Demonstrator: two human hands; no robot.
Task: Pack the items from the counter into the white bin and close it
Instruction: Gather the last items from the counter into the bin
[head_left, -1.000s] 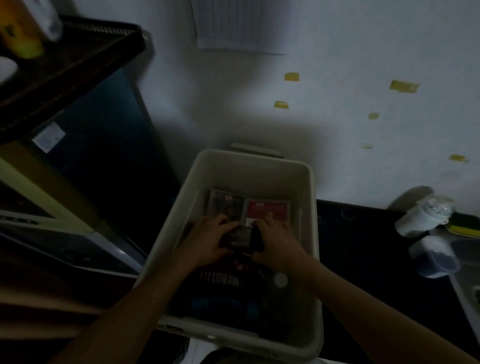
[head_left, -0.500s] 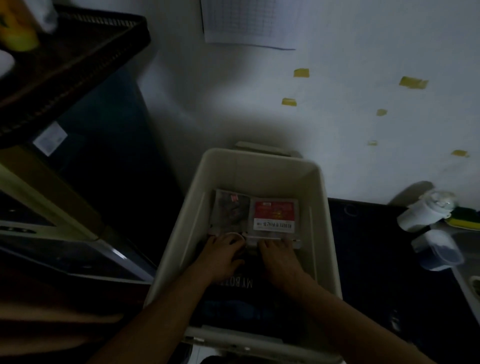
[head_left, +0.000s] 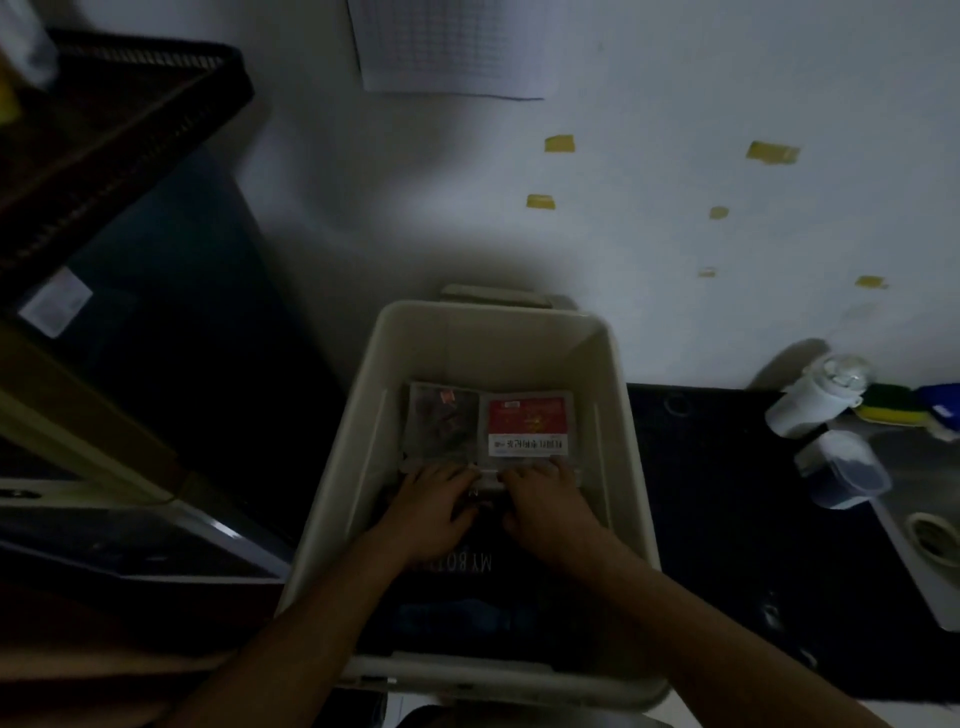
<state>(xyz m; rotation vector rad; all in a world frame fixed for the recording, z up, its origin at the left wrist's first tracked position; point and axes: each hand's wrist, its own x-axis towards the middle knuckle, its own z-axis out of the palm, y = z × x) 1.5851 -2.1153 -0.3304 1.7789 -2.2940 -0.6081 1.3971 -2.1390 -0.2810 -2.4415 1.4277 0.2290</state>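
Down they go: a second ago both hands carried a small dark item above the packets, and now the left hand (head_left: 431, 506) and right hand (head_left: 545, 506) lie low inside the white bin (head_left: 631, 467), side by side in its middle. They are palms down with fingers stretched toward the far wall. Only a pale sliver (head_left: 485, 486) shows between them, and I can't tell if a thumb has hold of anything underneath. To me that looks like one more item being bedded in, so packing is under way and closing is not yet begun.

At the bin's far end a red packet (head_left: 527, 423) and a dark packet (head_left: 441, 418) lie flat, touching, just beyond the fingertips. Nearer me, under the wrists, sits a black item with white lettering (head_left: 467, 564), then something blue (head_left: 457, 618).

On the dark counter (head_left: 727, 519) right of the bin, a white jar (head_left: 810, 400) and a clear tub (head_left: 841, 467) wait.
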